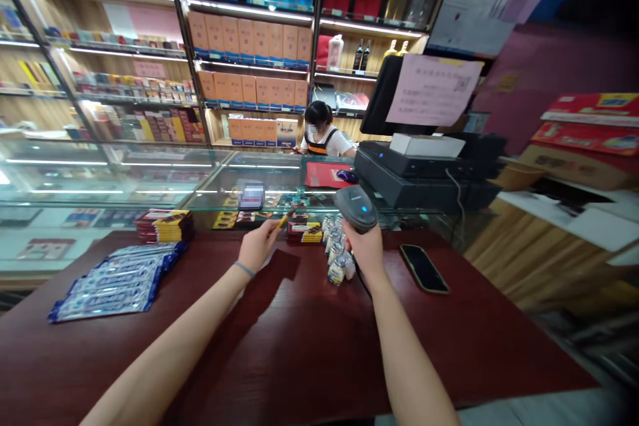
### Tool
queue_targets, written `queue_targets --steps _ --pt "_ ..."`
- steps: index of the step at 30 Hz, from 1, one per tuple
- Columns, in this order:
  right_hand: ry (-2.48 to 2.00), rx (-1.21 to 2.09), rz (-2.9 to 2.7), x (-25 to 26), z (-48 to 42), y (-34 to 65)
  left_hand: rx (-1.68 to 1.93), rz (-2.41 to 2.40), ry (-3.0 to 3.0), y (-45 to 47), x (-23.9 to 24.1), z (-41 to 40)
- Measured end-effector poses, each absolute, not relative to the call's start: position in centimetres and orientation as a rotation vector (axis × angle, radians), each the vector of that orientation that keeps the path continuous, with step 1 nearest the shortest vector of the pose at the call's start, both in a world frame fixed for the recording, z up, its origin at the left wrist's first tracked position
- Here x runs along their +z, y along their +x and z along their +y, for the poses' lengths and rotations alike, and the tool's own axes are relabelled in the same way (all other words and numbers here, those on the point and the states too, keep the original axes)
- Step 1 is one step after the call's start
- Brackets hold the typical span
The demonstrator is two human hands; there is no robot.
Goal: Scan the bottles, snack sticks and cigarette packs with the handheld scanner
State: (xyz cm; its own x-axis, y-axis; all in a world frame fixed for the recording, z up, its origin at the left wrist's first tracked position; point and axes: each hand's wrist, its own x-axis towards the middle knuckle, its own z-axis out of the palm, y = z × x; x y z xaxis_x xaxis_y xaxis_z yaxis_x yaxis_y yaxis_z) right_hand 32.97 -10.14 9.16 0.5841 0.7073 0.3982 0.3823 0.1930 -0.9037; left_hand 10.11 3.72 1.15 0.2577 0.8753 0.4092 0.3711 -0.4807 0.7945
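Note:
My right hand [367,251] is wrapped round the handle of a dark grey barcode scanner [355,206] with a small blue light on top. Between the fingers of my left hand [257,247] is a thin yellow and dark packet [289,213], seen nearly edge-on, so its kind is unclear. Just beyond that hand lies a short stack of dark red and yellow packets [303,233]. Small lidded glass jars [337,271] stand in rows beneath the scanner, beside my right hand. A similar, taller packet stack [164,225] sits farther left.
Blue and white packets [117,279] lie fanned on the dark red counter [299,359]. A phone [424,267] rests at the right. Behind are a glass display case [210,180], a monitor [382,96] over black boxes, and a person [324,136] before stocked shelves.

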Motion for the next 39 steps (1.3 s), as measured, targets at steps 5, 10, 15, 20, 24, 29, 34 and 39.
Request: queue_targets --steps 5,10,15,20,24,29,34,39 --pt "-1.372 0.345 -0.938 9.4 -10.6 33.9 1.076 1.022 2.336 13.8 0.3 3.8" --pt "-1.270 0.323 -0.895 9.5 -10.8 35.0 0.868 0.915 2.792 15.9 -0.4 3.8" --pt "-1.197 0.317 -0.827 9.8 -11.1 35.9 0.675 0.951 3.041 17.2 -0.8 4.0" --pt "-1.189 0.304 -0.801 10.1 -11.4 36.1 0.735 0.929 2.989 18.4 -1.6 4.5" --pt "-1.173 0.296 -0.785 10.2 -11.4 36.2 0.812 0.952 2.905 18.9 -2.4 4.7" --pt "-1.196 0.306 -0.786 10.0 -11.4 36.2 0.867 0.955 2.840 18.9 -3.2 4.7" --pt "-1.218 0.327 -0.798 9.6 -11.1 36.2 0.848 0.932 2.875 18.9 -3.7 4.9" --pt "-1.250 0.313 -0.851 9.2 -10.8 35.5 1.053 0.860 2.824 16.8 -3.4 5.1"
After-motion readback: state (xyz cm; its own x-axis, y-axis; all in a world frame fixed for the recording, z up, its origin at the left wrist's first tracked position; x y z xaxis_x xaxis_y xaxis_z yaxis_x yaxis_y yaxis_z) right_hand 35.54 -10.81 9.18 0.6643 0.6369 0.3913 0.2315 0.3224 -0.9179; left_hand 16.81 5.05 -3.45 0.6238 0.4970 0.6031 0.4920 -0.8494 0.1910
